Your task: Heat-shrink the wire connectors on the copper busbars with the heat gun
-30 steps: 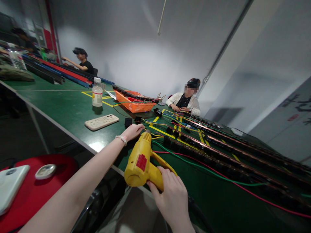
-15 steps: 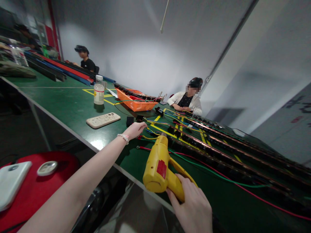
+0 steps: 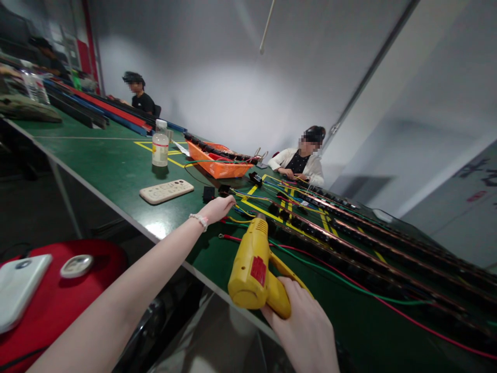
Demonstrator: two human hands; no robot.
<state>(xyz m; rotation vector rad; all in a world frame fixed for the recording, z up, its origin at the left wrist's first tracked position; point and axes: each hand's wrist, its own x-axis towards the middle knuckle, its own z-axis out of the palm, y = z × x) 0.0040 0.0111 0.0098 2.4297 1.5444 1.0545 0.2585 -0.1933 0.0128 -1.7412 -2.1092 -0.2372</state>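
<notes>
My right hand [image 3: 305, 321] is wrapped round the handle of a yellow heat gun [image 3: 250, 267], whose nozzle points away from me over the wires. My left hand [image 3: 218, 208], with a beaded bracelet at the wrist, has its fingers pinched at the ends of thin coloured wires [image 3: 243, 210], just left of the nozzle. Exactly what the pinch holds is too small to tell. Long dark strips with copper-coloured bars [image 3: 322, 230] run to the right. A red wire [image 3: 341, 277] with a ring end and a green wire [image 3: 330, 267] lie beside the gun.
An orange basket [image 3: 221, 168] holding strips, a bottle [image 3: 160, 145] and a patterned phone case [image 3: 166, 192] stand or lie on the green table [image 3: 97, 160]. A red stool [image 3: 93, 290] is at lower left. A person [image 3: 301, 160] sits across the table; others are farther left.
The view has shifted slightly. My right hand has moved a little left on the heat gun handle; my left hand remains pinched at the wires.
</notes>
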